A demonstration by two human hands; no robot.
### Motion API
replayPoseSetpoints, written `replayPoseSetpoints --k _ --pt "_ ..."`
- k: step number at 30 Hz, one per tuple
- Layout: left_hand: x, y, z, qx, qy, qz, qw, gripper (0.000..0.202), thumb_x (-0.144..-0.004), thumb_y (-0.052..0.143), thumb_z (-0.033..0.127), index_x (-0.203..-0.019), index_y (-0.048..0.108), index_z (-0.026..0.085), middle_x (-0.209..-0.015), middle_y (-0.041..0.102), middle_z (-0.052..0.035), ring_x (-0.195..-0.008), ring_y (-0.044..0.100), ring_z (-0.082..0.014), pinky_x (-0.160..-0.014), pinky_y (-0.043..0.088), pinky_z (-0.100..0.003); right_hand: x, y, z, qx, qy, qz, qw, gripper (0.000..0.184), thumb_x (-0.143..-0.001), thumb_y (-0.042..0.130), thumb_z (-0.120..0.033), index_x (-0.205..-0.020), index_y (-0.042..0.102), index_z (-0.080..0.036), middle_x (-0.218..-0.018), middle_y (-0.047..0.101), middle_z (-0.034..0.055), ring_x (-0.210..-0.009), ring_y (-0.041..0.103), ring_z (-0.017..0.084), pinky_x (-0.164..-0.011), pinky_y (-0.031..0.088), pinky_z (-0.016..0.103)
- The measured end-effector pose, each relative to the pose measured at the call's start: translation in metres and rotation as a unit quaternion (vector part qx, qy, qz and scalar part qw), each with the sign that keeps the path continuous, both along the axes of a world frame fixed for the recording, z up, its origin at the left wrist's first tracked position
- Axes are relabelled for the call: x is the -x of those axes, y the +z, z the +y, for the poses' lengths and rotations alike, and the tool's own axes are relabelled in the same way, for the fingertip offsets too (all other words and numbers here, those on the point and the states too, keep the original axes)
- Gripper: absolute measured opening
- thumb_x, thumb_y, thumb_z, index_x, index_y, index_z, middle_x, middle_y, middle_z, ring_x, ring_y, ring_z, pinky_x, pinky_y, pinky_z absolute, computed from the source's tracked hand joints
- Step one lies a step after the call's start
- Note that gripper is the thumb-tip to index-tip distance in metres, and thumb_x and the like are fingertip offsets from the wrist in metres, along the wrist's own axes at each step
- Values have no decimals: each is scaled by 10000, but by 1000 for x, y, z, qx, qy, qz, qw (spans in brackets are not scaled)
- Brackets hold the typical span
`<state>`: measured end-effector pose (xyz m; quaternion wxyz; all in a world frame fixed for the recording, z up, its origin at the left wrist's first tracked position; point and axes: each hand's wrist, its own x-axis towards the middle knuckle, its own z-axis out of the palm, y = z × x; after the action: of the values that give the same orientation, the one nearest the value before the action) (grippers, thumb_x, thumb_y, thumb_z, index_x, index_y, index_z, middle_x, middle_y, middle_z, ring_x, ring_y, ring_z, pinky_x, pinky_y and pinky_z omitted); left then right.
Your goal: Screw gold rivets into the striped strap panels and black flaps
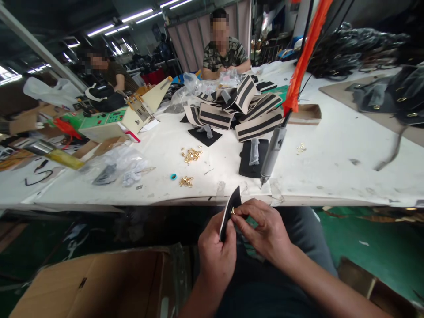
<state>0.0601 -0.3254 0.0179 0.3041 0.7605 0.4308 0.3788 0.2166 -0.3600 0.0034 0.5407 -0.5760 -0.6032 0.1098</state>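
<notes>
My left hand [216, 256] is closed around a flat black piece [229, 211] with a pale edge, held upright over my lap just below the table edge. My right hand [264, 229] pinches a small gold fitting [232, 211] against that piece, fingertips pressed together. A grey electric screwdriver [272, 154] hangs tip down just above the table, right above my hands. Two small heaps of gold fittings [191, 154] lie on the white table [331, 168].
A stack of beige and black striped pieces [238, 112] sits mid-table, with black pieces [253, 159] nearer. A green and cream machine [112, 119] stands left. Two people sit at the far side. An open cardboard box [99, 282] is by my left knee. Black bags [391, 97] lie right.
</notes>
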Motion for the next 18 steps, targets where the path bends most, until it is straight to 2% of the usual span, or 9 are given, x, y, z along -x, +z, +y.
replayPoseSetpoints --k 5,9,12,15,18 --pt "-4 -2 -6 -9 -10 8 1000 247 -1031 570 238 -1173 769 206 -1103 801 -78 -982 762 -211 -930 580 -296 -2 -6 -4 -1 -8 4 1000 78 -1028 693 -255 -1006 768 -254 -922 769 39 -819 716 197 -766 554 344" --pt "-7 -3 -10 20 -1 1 1000 235 -1023 588 254 -1172 763 206 -1112 800 -83 -993 762 -222 -944 582 -314 1 -7 -5 -26 -53 50 997 58 -1000 746 -247 -944 761 -251 -888 775 22 -803 718 192 -778 544 348" --pt "-6 -2 -13 24 4 -6 1000 223 -1014 597 261 -1159 756 203 -1128 795 -94 -1014 760 -232 -960 587 -331 4 -10 -5 -41 -64 47 996 95 -1002 748 -269 -911 762 -249 -880 778 24 -797 717 202 -790 544 364" --pt "-4 -4 -18 28 4 -29 999 239 -1006 591 258 -1188 742 216 -1156 788 -96 -1053 759 -240 -974 595 -338 7 -13 -6 -45 -50 16 998 91 -1019 714 -259 -981 797 -265 -935 785 36 -840 730 215 -811 560 372" --pt "-3 -15 -21 46 14 -73 996 295 -996 593 267 -1264 715 245 -1204 776 -98 -1095 754 -254 -994 602 -355 10 -16 -10 -45 -15 -11 999 160 -1028 681 -290 -1134 800 -292 -1039 784 57 -919 749 243 -832 599 383"
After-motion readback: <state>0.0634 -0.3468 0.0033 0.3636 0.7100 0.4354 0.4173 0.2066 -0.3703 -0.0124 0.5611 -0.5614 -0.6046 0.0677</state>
